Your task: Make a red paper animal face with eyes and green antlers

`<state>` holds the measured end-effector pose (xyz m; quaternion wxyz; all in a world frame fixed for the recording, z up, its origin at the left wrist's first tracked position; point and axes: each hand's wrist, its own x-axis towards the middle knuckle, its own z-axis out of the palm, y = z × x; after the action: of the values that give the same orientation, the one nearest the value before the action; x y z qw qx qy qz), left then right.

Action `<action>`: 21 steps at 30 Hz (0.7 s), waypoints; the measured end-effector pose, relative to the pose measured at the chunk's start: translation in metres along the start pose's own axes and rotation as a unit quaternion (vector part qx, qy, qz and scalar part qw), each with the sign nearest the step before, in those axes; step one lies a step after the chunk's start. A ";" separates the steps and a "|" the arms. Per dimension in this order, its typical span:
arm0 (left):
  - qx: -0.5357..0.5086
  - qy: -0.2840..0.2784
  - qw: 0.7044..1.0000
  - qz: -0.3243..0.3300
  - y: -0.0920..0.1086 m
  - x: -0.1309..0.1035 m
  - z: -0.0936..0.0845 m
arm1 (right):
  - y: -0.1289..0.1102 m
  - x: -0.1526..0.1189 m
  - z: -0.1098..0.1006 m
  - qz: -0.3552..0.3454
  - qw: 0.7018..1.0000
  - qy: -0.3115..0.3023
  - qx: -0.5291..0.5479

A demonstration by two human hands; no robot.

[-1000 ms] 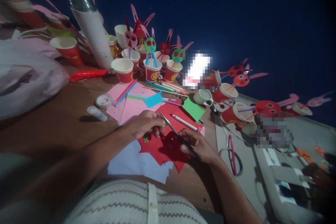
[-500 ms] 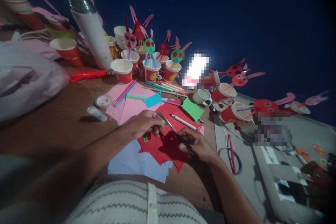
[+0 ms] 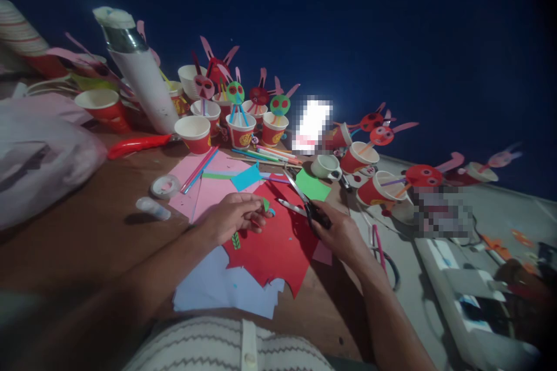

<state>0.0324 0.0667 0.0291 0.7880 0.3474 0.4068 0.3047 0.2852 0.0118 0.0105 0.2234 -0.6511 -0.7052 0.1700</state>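
My left hand [image 3: 238, 217] pinches a small green paper piece [image 3: 266, 204] above a jagged sheet of red paper [image 3: 278, 249]. A bit of blue shows just beside that piece. Black-handled scissors [image 3: 310, 204] are gripped in my right hand [image 3: 337, 226], their blades pointing up and away to the left. The scissors stand apart from the green piece. Near them a white pen [image 3: 292, 207] lies on the red paper. Below my left hand is a small green cutout with dark markings [image 3: 235, 240]. A blue paper [image 3: 246, 177] and a green paper [image 3: 313, 184] lie farther back.
Red paper cups [image 3: 194, 133] with paper rabbit-like figures stand along the back, beside a white flask [image 3: 141, 81]. A tape roll [image 3: 165, 186] and small bottle [image 3: 152, 208] lie left. A mug [image 3: 325, 167] stands behind the green paper; a plastic bag [image 3: 43, 156] fills the left edge.
My right hand has moved the scissors up and to the right, away from my left hand. The green piece stays in my left fingers. The camera view has shifted slightly.
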 end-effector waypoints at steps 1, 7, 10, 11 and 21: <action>-0.010 0.000 1.000 0.001 -0.001 0.001 -0.001 | 0.002 0.000 0.001 -0.011 1.000 0.012 -0.025; -0.061 -0.005 0.998 0.019 -0.004 0.004 -0.004 | 0.000 0.001 0.004 -0.022 0.983 0.021 -0.184; -0.080 -0.014 0.996 0.029 -0.004 0.003 -0.005 | -0.002 0.002 0.003 -0.017 0.976 0.026 -0.216; -0.085 -0.016 0.996 0.032 -0.004 0.003 -0.005 | -0.002 0.002 0.003 -0.012 0.975 0.028 -0.220; -0.100 -0.029 0.994 0.036 -0.005 0.000 0.001 | 0.003 0.001 -0.003 0.017 0.978 0.044 -0.202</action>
<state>0.0341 0.0640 0.0255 0.8187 0.2901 0.3384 0.3621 0.2896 0.0134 0.0112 0.1158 -0.7012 -0.7035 -0.0009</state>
